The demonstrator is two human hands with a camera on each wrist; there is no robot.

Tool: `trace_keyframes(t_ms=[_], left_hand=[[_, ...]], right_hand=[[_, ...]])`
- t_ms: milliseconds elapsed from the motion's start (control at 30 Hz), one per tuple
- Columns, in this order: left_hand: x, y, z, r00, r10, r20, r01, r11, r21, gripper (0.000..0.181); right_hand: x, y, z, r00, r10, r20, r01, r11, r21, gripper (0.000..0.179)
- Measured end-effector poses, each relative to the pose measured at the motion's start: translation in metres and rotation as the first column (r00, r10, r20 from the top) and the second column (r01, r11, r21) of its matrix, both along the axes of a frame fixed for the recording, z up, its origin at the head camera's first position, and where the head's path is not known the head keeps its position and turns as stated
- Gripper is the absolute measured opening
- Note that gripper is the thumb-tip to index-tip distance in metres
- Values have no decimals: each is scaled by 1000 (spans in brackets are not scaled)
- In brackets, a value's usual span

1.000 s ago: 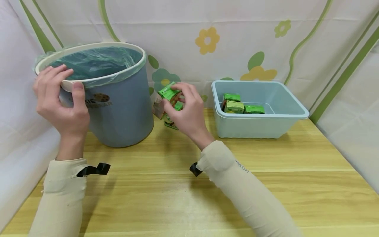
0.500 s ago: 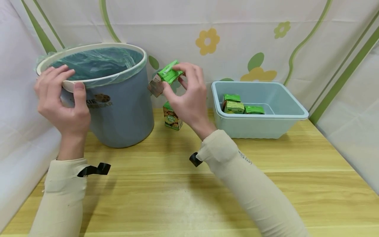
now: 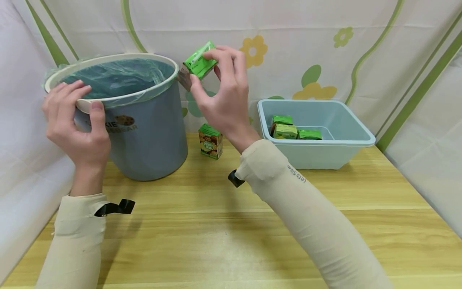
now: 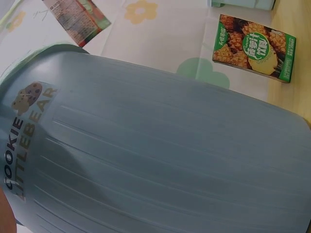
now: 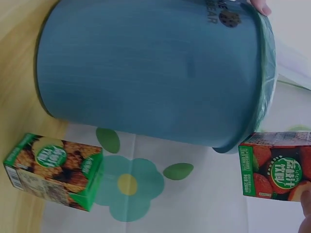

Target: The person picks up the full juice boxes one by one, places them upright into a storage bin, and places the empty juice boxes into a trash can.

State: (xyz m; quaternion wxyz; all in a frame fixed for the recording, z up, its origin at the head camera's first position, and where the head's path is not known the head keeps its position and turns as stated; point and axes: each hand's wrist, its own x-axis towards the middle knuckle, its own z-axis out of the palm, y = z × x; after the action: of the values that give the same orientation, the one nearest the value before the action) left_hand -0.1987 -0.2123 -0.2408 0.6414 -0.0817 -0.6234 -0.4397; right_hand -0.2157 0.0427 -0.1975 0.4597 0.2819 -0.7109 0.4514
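My left hand (image 3: 77, 126) grips the near rim of the blue trash bin (image 3: 149, 134), thumb outside and fingers over the edge. A thin green bag (image 3: 119, 76) lines the bin. My right hand (image 3: 225, 94) pinches a small juice box (image 3: 199, 60) with a green top, tilted, beside the bin's right rim. Lychees show on that juice box (image 5: 274, 167) in the right wrist view. A second juice box (image 3: 211, 141), printed with pineapples, stands upright on the table to the right of the bin. The fingers' far sides are hidden.
A light blue plastic basket (image 3: 299, 154) stands on the right of the wooden table (image 3: 202, 233), with several green-topped boxes (image 3: 286, 131) inside at its left end. A white curtain (image 3: 213, 16) with printed flowers hangs close behind the bin and basket.
My right hand has lifted the held juice box from beside the pineapple one up to the height of the bin's rim. The left hand has stayed on the rim.
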Motion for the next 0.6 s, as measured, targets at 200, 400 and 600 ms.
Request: trace_keyframes(t_ms=[200,400,600], left_hand=[[0,0,0,1000,1,-8,-1,1000,0,46],[1,-2,-1,1000,6,5,-6,1000,0,45],[2,-2,0,1000,2,3,-2,1000,4,44]], right_hand=[[-2,-4,12,1000,23,-22,-23,1000,7,38],[-5,-16,20,1000,20,-5,-20,998,65,40],[-7,-31,23,999,25,29,-29,991,129,42]])
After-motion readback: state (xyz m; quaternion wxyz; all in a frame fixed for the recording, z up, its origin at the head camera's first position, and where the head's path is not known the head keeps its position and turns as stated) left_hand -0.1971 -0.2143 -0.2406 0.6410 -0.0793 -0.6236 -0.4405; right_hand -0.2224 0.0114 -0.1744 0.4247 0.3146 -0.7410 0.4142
